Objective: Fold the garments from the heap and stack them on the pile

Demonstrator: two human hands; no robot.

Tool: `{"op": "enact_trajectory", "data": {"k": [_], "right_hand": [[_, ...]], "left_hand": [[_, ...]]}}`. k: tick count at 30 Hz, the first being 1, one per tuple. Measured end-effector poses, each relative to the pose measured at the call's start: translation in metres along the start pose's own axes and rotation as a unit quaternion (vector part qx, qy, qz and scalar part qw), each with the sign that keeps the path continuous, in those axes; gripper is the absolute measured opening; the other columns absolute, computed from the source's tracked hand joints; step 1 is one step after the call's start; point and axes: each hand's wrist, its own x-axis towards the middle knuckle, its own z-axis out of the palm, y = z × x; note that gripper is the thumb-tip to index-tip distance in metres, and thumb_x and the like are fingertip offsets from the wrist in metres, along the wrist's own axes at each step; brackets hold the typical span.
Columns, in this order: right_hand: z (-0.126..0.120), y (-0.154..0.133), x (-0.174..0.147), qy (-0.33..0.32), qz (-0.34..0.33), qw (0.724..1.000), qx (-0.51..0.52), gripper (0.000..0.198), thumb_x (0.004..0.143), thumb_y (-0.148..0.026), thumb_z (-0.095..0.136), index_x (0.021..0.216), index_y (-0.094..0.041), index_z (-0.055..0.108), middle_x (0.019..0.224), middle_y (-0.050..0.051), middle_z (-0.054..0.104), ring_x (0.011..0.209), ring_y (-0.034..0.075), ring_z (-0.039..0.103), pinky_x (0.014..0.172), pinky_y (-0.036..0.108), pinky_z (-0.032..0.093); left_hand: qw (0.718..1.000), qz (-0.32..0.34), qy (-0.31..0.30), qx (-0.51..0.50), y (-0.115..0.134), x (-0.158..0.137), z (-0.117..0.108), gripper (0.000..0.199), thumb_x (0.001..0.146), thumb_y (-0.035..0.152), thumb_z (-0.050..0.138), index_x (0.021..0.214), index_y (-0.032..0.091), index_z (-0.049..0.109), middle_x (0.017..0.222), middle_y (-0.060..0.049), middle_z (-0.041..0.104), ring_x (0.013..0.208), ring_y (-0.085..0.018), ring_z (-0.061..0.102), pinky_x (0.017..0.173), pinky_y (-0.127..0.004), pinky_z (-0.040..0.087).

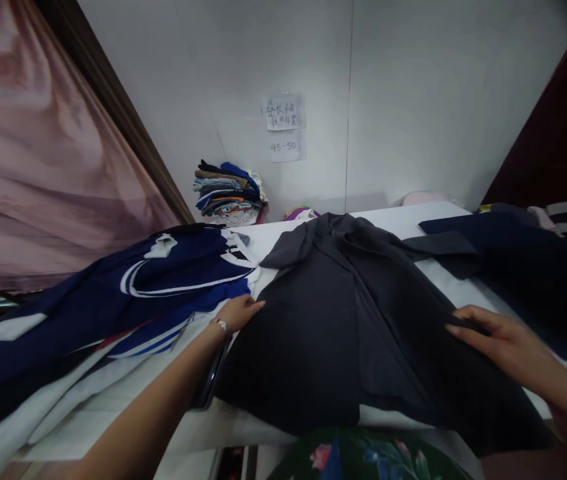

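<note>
A dark grey jacket (pixel 308 320) lies spread on the white table (pixel 443 280), its collar toward the wall and its hem at the near edge. My left hand (pixel 239 313), a bracelet on the wrist, pinches the jacket's left side edge. On the other side, my right hand (pixel 496 330) grips the jacket's right edge between thumb and fingers. One sleeve stretches out to the right near the top. Under the jacket's left edge a dark phone-like object (pixel 208 383) shows partly.
Navy and white garments (pixel 178 267) are heaped on the left. Dark clothes (pixel 538 267) lie at the right. A stack of folded clothes (pixel 230 193) stands at the back, below paper notes (pixel 286 127) on the wall. Pink curtain (pixel 53 147) hangs at left.
</note>
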Motion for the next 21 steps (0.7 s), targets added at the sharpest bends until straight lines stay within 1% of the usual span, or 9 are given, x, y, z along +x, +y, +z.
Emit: {"op": "enact_trajectory", "data": {"k": [4,7,8,10,12,14,15,18,21], "right_hand": [[0.064,-0.031,-0.007,-0.129,-0.122,0.984,-0.017,0.027,0.066,-0.049,0.071,0.080,-0.025,0.069,0.076,0.004,0.067,0.072,0.021,0.062,0.063,0.033,0.054],[0.107,-0.041,-0.008,-0.353,-0.168,0.919,-0.039,0.039,0.074,-0.047,0.066,0.107,-0.025,0.068,0.100,0.007,0.069,0.092,0.023,0.064,0.078,0.036,0.054],[0.115,-0.042,-0.005,-0.395,-0.178,0.900,-0.044,0.044,0.077,-0.047,0.063,0.116,-0.025,0.065,0.108,0.007,0.068,0.097,0.023,0.063,0.083,0.037,0.053],[0.121,-0.042,0.010,-0.370,-0.209,0.903,-0.062,0.046,0.083,-0.047,0.056,0.123,-0.025,0.060,0.117,0.008,0.065,0.106,0.023,0.061,0.092,0.041,0.049],[0.120,-0.037,0.034,-0.247,-0.261,0.927,-0.108,0.044,0.087,-0.049,0.050,0.122,-0.025,0.060,0.125,0.008,0.061,0.116,0.024,0.055,0.101,0.046,0.042],[0.120,-0.025,0.061,-0.150,-0.305,0.922,-0.183,0.048,0.087,-0.052,0.049,0.125,-0.024,0.058,0.137,0.009,0.051,0.129,0.026,0.043,0.108,0.049,0.033],[0.124,-0.016,0.072,-0.132,-0.314,0.913,-0.225,0.053,0.086,-0.054,0.048,0.129,-0.023,0.055,0.142,0.009,0.044,0.134,0.027,0.036,0.110,0.049,0.029],[0.144,0.014,0.089,-0.162,-0.296,0.877,-0.341,0.068,0.085,-0.060,0.043,0.140,-0.019,0.042,0.149,0.011,0.032,0.140,0.028,0.022,0.113,0.051,0.023],[0.165,0.036,0.086,-0.174,-0.296,0.845,-0.411,0.069,0.088,-0.063,0.036,0.145,-0.023,0.033,0.152,0.008,0.025,0.141,0.027,0.017,0.113,0.052,0.018]], "left_hand": [[0.998,0.021,0.050,0.012,0.025,0.050,-0.004,0.040,0.082,0.053,0.047,0.090,0.018,0.065,0.095,-0.008,0.070,0.093,-0.023,0.064,0.077,-0.028,0.044],[0.996,0.004,0.084,-0.008,0.043,0.088,0.001,0.044,0.082,0.049,0.052,0.109,0.016,0.061,0.117,-0.011,0.065,0.109,-0.023,0.059,0.088,-0.027,0.042],[0.996,-0.004,0.091,-0.015,0.048,0.100,0.002,0.048,0.081,0.048,0.054,0.116,0.015,0.057,0.124,-0.012,0.061,0.114,-0.024,0.056,0.091,-0.027,0.041],[0.995,-0.018,0.097,-0.028,0.056,0.121,0.005,0.058,0.080,0.049,0.057,0.125,0.014,0.051,0.132,-0.013,0.055,0.120,-0.025,0.052,0.095,-0.028,0.039],[0.993,-0.037,0.101,-0.041,0.061,0.140,0.006,0.064,0.079,0.054,0.056,0.128,0.014,0.048,0.132,-0.015,0.054,0.121,-0.026,0.052,0.095,-0.030,0.040],[0.990,-0.069,0.107,-0.057,0.063,0.157,0.008,0.070,0.078,0.061,0.052,0.129,0.012,0.048,0.131,-0.018,0.054,0.120,-0.029,0.053,0.092,-0.034,0.043],[0.988,-0.090,0.110,-0.065,0.063,0.165,0.009,0.073,0.077,0.063,0.050,0.129,0.011,0.047,0.130,-0.021,0.054,0.118,-0.031,0.053,0.090,-0.036,0.045],[0.979,-0.147,0.107,-0.094,0.060,0.188,0.015,0.075,0.073,0.062,0.056,0.122,0.005,0.053,0.122,-0.026,0.058,0.110,-0.036,0.058,0.079,-0.039,0.049],[0.973,-0.162,0.109,-0.125,0.057,0.207,0.017,0.050,0.066,0.045,0.070,0.100,0.008,0.066,0.103,-0.022,0.068,0.097,-0.035,0.065,0.071,-0.036,0.051]]}}
